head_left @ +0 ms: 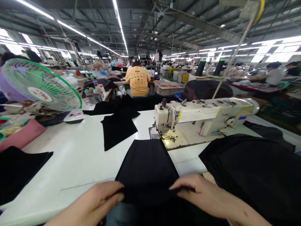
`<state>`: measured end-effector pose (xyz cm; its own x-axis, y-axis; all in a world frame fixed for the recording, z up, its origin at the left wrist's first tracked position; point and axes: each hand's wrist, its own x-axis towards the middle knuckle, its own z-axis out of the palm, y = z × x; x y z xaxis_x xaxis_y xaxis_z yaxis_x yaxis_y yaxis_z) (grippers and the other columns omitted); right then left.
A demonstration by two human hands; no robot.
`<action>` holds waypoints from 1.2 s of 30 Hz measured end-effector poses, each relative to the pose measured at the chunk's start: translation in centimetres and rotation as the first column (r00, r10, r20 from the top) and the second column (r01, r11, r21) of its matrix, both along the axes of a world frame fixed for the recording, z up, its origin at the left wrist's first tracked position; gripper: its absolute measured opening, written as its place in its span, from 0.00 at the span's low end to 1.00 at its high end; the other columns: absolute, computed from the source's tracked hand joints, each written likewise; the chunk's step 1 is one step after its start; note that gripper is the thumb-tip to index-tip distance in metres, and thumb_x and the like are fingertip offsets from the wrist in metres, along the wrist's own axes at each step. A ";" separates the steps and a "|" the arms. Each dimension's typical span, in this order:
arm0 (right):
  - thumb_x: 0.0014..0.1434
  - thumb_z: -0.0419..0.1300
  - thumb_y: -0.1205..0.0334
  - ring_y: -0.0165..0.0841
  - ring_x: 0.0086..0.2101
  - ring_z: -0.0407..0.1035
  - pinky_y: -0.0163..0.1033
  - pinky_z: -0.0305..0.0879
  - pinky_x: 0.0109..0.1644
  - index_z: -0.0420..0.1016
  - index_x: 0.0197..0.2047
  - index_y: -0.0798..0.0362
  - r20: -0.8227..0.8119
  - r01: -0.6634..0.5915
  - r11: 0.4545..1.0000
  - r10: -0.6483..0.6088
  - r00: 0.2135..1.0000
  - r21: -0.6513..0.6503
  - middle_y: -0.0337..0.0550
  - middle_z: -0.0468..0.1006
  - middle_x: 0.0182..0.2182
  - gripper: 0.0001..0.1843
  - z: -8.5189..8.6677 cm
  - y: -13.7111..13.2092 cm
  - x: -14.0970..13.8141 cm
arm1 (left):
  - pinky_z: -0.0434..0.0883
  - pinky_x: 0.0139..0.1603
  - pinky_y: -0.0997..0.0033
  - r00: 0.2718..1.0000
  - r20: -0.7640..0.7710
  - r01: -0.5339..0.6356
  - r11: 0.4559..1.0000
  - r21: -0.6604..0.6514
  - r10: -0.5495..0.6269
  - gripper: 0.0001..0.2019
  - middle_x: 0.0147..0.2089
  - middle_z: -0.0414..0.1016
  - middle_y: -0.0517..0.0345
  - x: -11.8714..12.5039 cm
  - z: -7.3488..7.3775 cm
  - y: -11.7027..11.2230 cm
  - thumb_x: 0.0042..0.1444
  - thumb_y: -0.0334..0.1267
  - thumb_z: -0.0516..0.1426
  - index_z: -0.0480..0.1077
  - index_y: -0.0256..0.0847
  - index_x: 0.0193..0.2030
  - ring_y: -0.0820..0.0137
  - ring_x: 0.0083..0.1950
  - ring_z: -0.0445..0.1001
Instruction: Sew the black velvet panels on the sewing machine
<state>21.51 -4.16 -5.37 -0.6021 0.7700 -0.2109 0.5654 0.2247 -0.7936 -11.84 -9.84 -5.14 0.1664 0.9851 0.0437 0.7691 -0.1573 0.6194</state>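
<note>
A black fabric piece lies in front of me on the white table, its far end close to the needle area of a sewing machine. My left hand pinches its near left edge between thumb and fingers. Opposite, my right hand pinches the near right edge, where a dark fold shows at the fingertips. Below the hands the cloth hangs toward my lap, and its lower part merges with other dark material. A small light glows by the machine's presser foot.
Another black piece lies left of the machine, and one more at the far left. Black fabric is heaped at right. A green-rimmed fan stands at left. Ahead sits a person in a yellow shirt.
</note>
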 end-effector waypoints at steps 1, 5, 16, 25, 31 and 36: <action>0.66 0.58 0.58 0.38 0.41 0.78 0.39 0.72 0.46 0.82 0.47 0.41 -0.008 0.047 0.998 -0.047 0.999 0.052 0.35 0.84 0.41 0.12 -0.6 1.3 -0.7 | 0.72 0.30 0.74 1.000 -0.014 0.023 0.996 -0.088 -0.024 0.18 0.26 0.76 0.61 -0.1 0.4 1.9 0.59 0.53 0.53 0.72 0.45 0.26 0.67 0.27 0.75; 0.65 0.59 0.62 0.38 0.39 0.76 0.38 0.72 0.44 0.80 0.37 0.53 -0.011 0.258 0.900 -0.271 0.962 0.352 0.44 0.81 0.38 0.08 -3.2 6.8 -4.3 | 0.67 0.30 0.70 0.972 -0.195 -0.141 0.989 -0.035 0.132 0.18 0.24 0.69 0.60 0.2 0.1 9.3 0.63 0.50 0.48 0.63 0.44 0.25 0.66 0.28 0.72; 0.63 0.55 0.70 0.54 0.53 0.66 0.62 0.60 0.60 0.81 0.42 0.54 -0.084 0.383 0.781 -0.395 0.915 0.493 0.60 0.76 0.47 0.13 -7.6 10.4 -8.2 | 0.70 0.46 0.61 0.940 -0.236 -0.237 0.969 0.071 0.247 0.02 0.37 0.73 0.51 1.5 -5.5 17.1 0.52 0.31 0.56 0.67 0.41 0.31 0.59 0.42 0.74; 0.59 0.61 0.51 0.44 0.45 0.76 0.46 0.72 0.50 0.82 0.42 0.52 -0.454 0.498 0.851 -0.383 0.805 0.165 0.47 0.82 0.45 0.15 -6.4 9.1 -3.8 | 0.69 0.59 0.60 0.789 0.576 -0.263 0.965 0.003 0.213 0.13 0.48 0.76 0.54 1.5 -2.4 11.4 0.50 0.40 0.63 0.73 0.43 0.43 0.60 0.53 0.74; 0.47 0.70 0.39 0.51 0.59 0.66 0.54 0.55 0.67 0.85 0.40 0.49 -0.552 0.644 0.746 -0.612 0.567 -0.166 0.49 0.80 0.52 0.25 -5.7 7.2 -2.2 | 0.65 0.63 0.61 0.628 0.763 -0.218 0.976 -0.016 0.152 0.08 0.56 0.75 0.51 3.0 0.0 8.9 0.52 0.44 0.64 0.81 0.43 0.36 0.57 0.59 0.73; 0.43 0.72 0.39 0.53 0.59 0.65 0.55 0.53 0.68 0.86 0.37 0.48 -0.571 0.672 0.713 -0.643 0.511 -0.201 0.49 0.81 0.51 0.24 -5.7 7.3 -1.8 | 0.70 0.53 0.65 0.699 0.695 -0.367 0.919 0.142 0.171 0.07 0.49 0.78 0.52 3.7 0.6 8.4 0.53 0.44 0.65 0.82 0.46 0.33 0.60 0.51 0.76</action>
<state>19.74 3.11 -11.06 0.0970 0.9951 0.0213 0.0148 0.0199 -0.9997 -8.14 -1.40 -4.51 -0.2722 0.9186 0.2865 0.2147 -0.2322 0.9487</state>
